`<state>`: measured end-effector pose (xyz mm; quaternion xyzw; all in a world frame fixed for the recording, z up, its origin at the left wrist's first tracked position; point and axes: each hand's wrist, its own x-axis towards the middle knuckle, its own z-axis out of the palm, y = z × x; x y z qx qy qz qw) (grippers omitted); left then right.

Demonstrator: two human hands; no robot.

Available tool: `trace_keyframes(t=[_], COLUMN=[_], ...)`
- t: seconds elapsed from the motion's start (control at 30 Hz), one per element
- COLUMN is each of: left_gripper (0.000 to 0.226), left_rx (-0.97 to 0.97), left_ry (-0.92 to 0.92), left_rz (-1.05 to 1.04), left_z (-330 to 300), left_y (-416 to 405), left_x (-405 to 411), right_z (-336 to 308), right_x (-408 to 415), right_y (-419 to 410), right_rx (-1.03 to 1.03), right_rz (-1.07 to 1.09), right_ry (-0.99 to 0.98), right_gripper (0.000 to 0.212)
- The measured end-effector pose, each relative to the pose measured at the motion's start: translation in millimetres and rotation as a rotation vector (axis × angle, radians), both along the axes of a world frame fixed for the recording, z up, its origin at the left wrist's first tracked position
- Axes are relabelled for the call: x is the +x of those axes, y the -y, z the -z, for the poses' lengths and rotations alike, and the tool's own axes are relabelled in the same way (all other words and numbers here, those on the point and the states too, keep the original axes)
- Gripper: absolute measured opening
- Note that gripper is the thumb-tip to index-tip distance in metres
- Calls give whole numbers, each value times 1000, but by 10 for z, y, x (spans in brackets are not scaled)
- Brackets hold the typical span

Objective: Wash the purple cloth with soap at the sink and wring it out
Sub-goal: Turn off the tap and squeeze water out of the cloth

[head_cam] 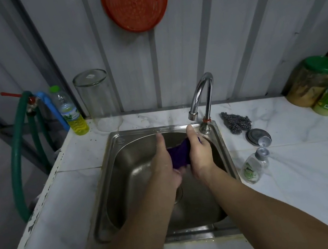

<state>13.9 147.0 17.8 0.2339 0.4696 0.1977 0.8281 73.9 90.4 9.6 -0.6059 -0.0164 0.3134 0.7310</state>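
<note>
1. The purple cloth [178,154] is bunched up between both hands, held above the basin of the steel sink [120,153], not resting on its bottom
2. The left hand [163,163] grips the left side of the cloth; its thumb points up and away along the cloth's edge, while the other fingers wrap underneath, hidden from sight, so how tightly they press cannot be told
3. The right hand [199,155] clasps the right side of the cloth, thumb stretched up towards the tap, the remaining fingers curled round the far side of the fabric with a little purple showing past them
4. The heels of the two hands nearly meet below the cloth, and both forearms reach in from the near edge over the sink
5. The tap [201,96] curves over just beyond the right thumb, its spout ending a little above that thumb; no stream of water can be made out
6. The drain [179,194] sits in the basin under the left wrist, partly covered by it
7. To the right of the right hand, on the white counter [296,167], lie a steel scourer [236,122], a round metal lid [257,136] and a small clear soap bottle [253,169] tipped on its side
8. To the left of the left hand, well apart at the back of the counter, stand a tall glass jar [98,100] and a plastic bottle [69,111] with yellow liquid; a green hose [16,162] hangs beside them
9. Beyond the fingers, an orange basket [135,3] hangs on the wall, and jars with green lids [316,81] crowd the far right corner
</note>
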Motion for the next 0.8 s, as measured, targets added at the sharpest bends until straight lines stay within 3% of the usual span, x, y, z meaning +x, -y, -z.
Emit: trace_keyframes(t=[0.13, 0.23, 0.37, 0.47, 0.6, 0.8], left_gripper=[44, 43, 52, 50, 42, 33], left_rx=[282, 650, 1321, 1596, 1790, 1786], left_ry=[-141, -206, -281, -260, -194, -92], left_rz=[-139, -163, -95, -37, 33, 97], left_z=[-114, -213, -227, -226, -227, -148], left_y=[-12, 34, 4, -17, -48, -49], left_x=[117, 157, 179, 167, 135, 103], right_z=[-123, -200, -337, -364, -271, -138], right_x=[-55, -11, 96, 132, 125, 154], right_y=[-46, -114, -95, -94, -117, -99], right_rx=[112, 80, -9, -79, -78, -210], right_rz=[87, 120, -104, -234, -270, -271], right_ry=[-240, -389, -502, -453, -456, -471], right_gripper=[34, 39, 35, 41, 38, 41])
